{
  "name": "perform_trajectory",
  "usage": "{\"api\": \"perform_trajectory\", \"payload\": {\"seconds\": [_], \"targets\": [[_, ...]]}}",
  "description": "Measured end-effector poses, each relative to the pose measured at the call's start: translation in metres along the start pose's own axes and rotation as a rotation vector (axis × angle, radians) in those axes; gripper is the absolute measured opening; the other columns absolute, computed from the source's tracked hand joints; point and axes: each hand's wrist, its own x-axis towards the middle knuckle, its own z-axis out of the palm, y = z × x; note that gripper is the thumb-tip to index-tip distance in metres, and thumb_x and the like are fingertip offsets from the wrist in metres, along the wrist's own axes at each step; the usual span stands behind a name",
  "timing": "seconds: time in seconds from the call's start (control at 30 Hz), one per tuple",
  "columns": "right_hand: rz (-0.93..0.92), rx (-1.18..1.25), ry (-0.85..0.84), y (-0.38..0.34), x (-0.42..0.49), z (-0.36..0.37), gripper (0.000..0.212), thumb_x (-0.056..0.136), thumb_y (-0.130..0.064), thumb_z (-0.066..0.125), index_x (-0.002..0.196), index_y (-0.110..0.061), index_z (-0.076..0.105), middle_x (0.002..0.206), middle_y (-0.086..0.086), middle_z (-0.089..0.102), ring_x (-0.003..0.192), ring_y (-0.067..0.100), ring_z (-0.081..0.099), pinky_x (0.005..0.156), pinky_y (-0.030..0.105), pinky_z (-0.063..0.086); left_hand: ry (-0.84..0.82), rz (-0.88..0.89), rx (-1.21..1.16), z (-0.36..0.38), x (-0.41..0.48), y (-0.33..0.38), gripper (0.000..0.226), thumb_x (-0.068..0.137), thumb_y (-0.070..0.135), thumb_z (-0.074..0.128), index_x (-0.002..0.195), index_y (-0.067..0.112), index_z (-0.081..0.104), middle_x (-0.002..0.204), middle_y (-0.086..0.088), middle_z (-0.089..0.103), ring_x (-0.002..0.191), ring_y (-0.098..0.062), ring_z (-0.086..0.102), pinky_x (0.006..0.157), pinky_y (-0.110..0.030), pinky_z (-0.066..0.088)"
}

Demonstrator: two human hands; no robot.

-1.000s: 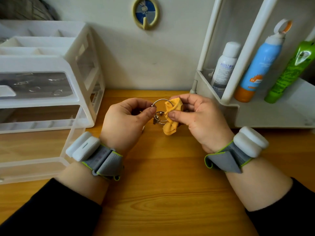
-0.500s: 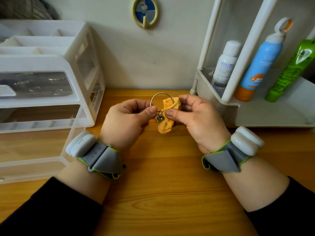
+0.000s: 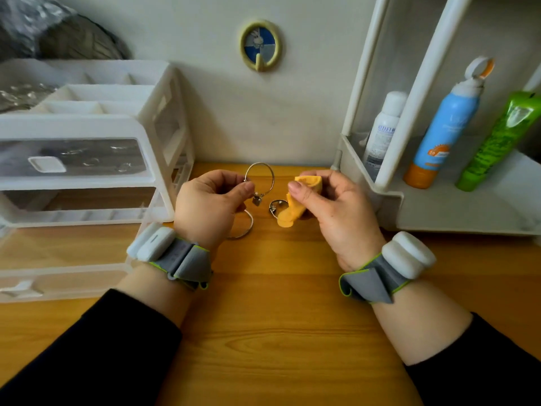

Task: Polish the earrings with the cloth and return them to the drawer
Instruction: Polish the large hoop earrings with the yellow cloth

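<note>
Head view shows that the two hands have moved apart. A moment ago the yellow cloth (image 3: 295, 200) was wrapped on the hoop earring (image 3: 259, 163). Now it is off, with a gap between them. I think the rubbing of this hoop is done or stopped for a bit.

The left hand (image 3: 207, 206) pinches the hoop earring with thumb and finger. The ring stands up and a little charm (image 3: 257, 199) hangs under it. A second hoop (image 3: 250, 227) peeks out below that hand. I cannot tell if it is held or lies on the desk (image 3: 278, 303).

The right hand (image 3: 330, 212) pinches the bunched cloth, and its end hangs down. A small silver ring (image 3: 275, 204) sits just beside that end.

All of this is to the right of the white drawer box (image 3: 152, 124). Its bottom drawer (image 3: 64, 271) is pulled out, well apart from the earrings.
</note>
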Motion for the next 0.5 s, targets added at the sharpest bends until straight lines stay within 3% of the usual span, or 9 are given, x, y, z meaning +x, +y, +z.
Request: {"api": "perform_trajectory", "payload": {"seconds": [0.1, 0.2, 0.3, 0.43, 0.5], "targets": [[0.015, 0.004, 0.008, -0.002, -0.001, 0.001, 0.019, 0.075, -0.040, 0.071, 0.087, -0.025, 0.067, 0.085, 0.002, 0.072, 0.083, 0.020, 0.069, 0.073, 0.041, 0.058, 0.052, -0.008, 0.068, 0.002, 0.005, 0.001, 0.003, 0.083, 0.016, 0.069, 0.082, 0.019, 0.067, 0.070, 0.007, 0.065, 0.044, 0.004, 0.054, 0.044, -0.008, 0.042], [0.043, -0.023, 0.014, -0.002, 0.001, -0.002, 0.007, 0.079, -0.022, 0.070, 0.083, -0.027, 0.067, 0.082, -0.003, 0.070, 0.078, 0.013, 0.066, 0.067, 0.027, 0.055, 0.087, -0.020, 0.133, 0.004, 0.013, 0.002, 0.003, 0.084, 0.018, 0.069, 0.084, 0.019, 0.067, 0.070, 0.008, 0.065, 0.042, 0.006, 0.053, 0.048, -0.012, 0.046], [0.070, -0.043, 0.016, -0.003, 0.002, -0.004, 0.020, 0.078, -0.006, 0.065, 0.086, -0.025, 0.067, 0.077, -0.006, 0.067, 0.069, 0.007, 0.061, 0.058, 0.016, 0.048, 0.092, -0.020, 0.229, 0.004, 0.023, 0.001, 0.004, 0.085, 0.022, 0.068, 0.082, 0.024, 0.066, 0.068, 0.012, 0.063, 0.041, 0.007, 0.052, 0.052, -0.017, 0.045], [0.082, -0.060, -0.004, -0.004, 0.000, -0.004, 0.025, 0.077, -0.004, 0.062, 0.091, -0.023, 0.068, 0.077, -0.006, 0.065, 0.066, 0.006, 0.059, 0.051, 0.017, 0.047, 0.078, -0.079, 0.387, 0.006, 0.037, -0.003, 0.003, 0.086, 0.027, 0.066, 0.088, 0.027, 0.069, 0.073, 0.010, 0.064, 0.057, -0.001, 0.055, 0.062, -0.021, 0.046], [0.078, -0.077, -0.013, -0.004, 0.000, -0.003, 0.025, 0.077, -0.005, 0.062, 0.092, -0.024, 0.068, 0.077, -0.006, 0.064, 0.067, 0.008, 0.059, 0.052, 0.019, 0.046, 0.085, -0.107, 0.414, 0.007, 0.041, -0.007, 0.004, 0.086, 0.028, 0.065, 0.087, 0.027, 0.069, 0.073, 0.009, 0.064, 0.059, -0.002, 0.053, 0.060, -0.020, 0.044]]}}
